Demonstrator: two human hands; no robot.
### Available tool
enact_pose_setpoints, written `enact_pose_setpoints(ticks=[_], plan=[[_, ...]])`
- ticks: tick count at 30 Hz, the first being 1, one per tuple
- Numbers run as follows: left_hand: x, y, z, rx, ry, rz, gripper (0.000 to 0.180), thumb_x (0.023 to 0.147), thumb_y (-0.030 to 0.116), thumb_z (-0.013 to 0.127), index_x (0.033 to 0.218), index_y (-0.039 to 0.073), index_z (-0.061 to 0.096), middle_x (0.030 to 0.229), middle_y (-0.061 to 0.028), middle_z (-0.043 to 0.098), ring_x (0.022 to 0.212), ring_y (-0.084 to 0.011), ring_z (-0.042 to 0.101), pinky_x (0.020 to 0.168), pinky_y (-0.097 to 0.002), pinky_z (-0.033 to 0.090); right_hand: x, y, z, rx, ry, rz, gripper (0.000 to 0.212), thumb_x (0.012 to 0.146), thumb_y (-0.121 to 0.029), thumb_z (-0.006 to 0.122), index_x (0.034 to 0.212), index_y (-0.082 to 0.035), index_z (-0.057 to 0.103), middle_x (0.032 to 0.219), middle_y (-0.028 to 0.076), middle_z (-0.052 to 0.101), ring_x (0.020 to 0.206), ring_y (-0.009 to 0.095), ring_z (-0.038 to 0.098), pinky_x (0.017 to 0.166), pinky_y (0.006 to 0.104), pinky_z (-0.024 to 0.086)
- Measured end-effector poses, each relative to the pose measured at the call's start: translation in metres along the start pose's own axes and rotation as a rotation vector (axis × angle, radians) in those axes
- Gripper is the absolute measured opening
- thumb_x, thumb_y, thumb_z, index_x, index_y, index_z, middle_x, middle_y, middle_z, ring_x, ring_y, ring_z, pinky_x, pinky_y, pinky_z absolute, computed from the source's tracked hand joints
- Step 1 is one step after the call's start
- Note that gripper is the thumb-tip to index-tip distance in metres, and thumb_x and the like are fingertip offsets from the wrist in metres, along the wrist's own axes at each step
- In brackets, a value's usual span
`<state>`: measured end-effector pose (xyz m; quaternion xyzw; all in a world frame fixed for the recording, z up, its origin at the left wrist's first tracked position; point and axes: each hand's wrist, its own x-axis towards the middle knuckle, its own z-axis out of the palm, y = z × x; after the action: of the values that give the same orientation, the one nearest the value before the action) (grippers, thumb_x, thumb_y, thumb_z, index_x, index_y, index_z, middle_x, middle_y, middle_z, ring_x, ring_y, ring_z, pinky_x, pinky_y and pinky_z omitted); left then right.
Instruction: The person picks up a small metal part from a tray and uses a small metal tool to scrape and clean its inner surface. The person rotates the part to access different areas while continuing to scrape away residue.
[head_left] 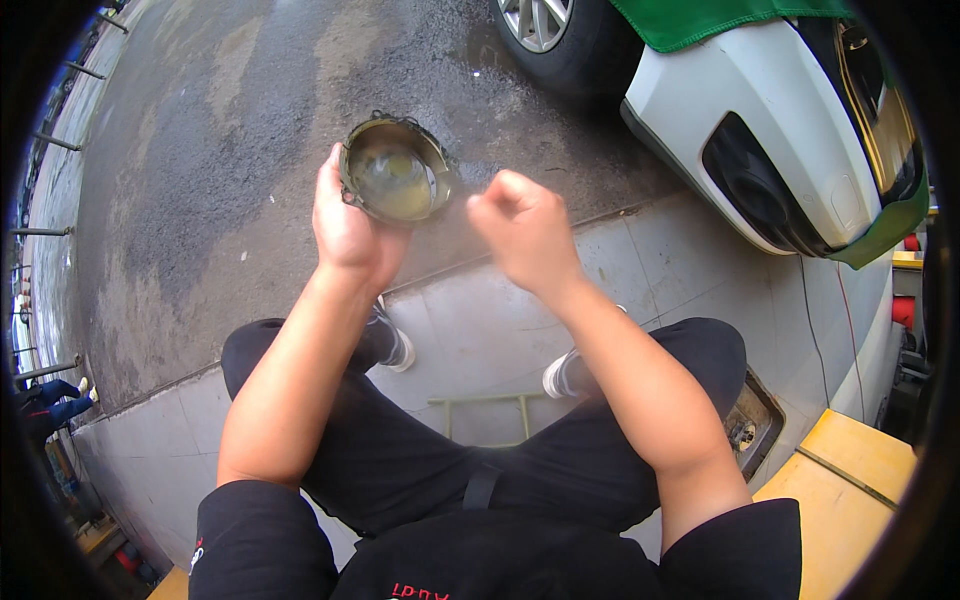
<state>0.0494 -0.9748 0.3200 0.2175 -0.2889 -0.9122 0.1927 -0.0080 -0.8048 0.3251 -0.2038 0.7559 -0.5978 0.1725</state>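
In my left hand (345, 232) is a round, bowl-shaped, glassy piece (395, 172) with a yellowish-green tint and a dark rim. Small tabs or clips stick out along that rim. The fingers wrap round its left side and underside, and some are hidden behind it. Just to the right, apart from the piece, my right hand (525, 228) is closed with the fingers curled in and slightly blurred. Whatever it may hold does not show.
At the upper right stands a white car (745, 110) with a green cloth (700, 22) over it and a wheel (560, 40). Pale floor tiles (460, 335) meet dark wet pavement (230, 130). A yellow box-like thing (850, 465) is at the lower right. Another person (62, 405) shows far left.
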Motion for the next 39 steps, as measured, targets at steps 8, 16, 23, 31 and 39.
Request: enact_pose_setpoints(ticks=[8,16,23,31,39], plan=[[0.005,0.002,-0.004,0.027,-0.024,-0.018,0.043,0.107,0.037,0.033,0.12,0.005,0.06,0.118,-0.0095,0.066,0.11,-0.0252,0.061,0.1,-0.0428,0.049,-0.003,-0.002,0.001,-0.021,-0.059,-0.056,0.023,0.085,-0.02,0.069,0.076,0.0,0.06,0.062,0.009,0.061,0.058,0.012,0.057,0.057,0.0314,0.048],[-0.003,0.007,0.0,0.049,-0.07,-0.011,0.046,0.107,0.04,0.034,0.123,0.005,0.06,0.121,-0.0096,0.066,0.112,-0.0252,0.061,0.101,-0.0427,0.048,-0.001,-0.001,0.0,-0.022,-0.105,0.0,0.025,0.083,-0.021,0.071,0.075,0.0,0.061,0.06,0.009,0.06,0.056,0.011,0.055,0.055,0.0321,0.047],[-0.009,0.007,0.007,0.13,-0.042,-0.008,0.049,0.106,0.038,0.036,0.134,0.003,0.055,0.129,-0.0122,0.063,0.118,-0.0256,0.06,0.104,-0.0409,0.048,0.0,-0.004,-0.002,-0.07,-0.022,0.051,0.025,0.082,-0.021,0.072,0.074,0.001,0.061,0.06,0.007,0.06,0.057,0.011,0.054,0.056,0.0315,0.047],[-0.015,0.007,0.012,0.348,-0.208,0.092,0.048,0.103,0.032,0.039,0.136,0.001,0.051,0.127,-0.0143,0.062,0.116,-0.023,0.061,0.102,-0.036,0.049,0.001,-0.01,-0.01,-0.24,-0.05,0.074,0.022,0.079,-0.02,0.071,0.073,0.0,0.064,0.062,0.011,0.064,0.057,0.016,0.062,0.058,0.0332,0.05],[-0.015,0.008,0.013,0.568,-0.325,0.143,0.055,0.097,0.038,0.049,0.133,-0.003,0.057,0.12,-0.0133,0.066,0.105,-0.0192,0.064,0.095,-0.0296,0.049,0.001,-0.013,-0.016,-0.32,-0.125,0.068,0.021,0.078,-0.02,0.072,0.074,0.0,0.065,0.061,0.01,0.064,0.057,0.018,0.063,0.058,0.0353,0.051]])
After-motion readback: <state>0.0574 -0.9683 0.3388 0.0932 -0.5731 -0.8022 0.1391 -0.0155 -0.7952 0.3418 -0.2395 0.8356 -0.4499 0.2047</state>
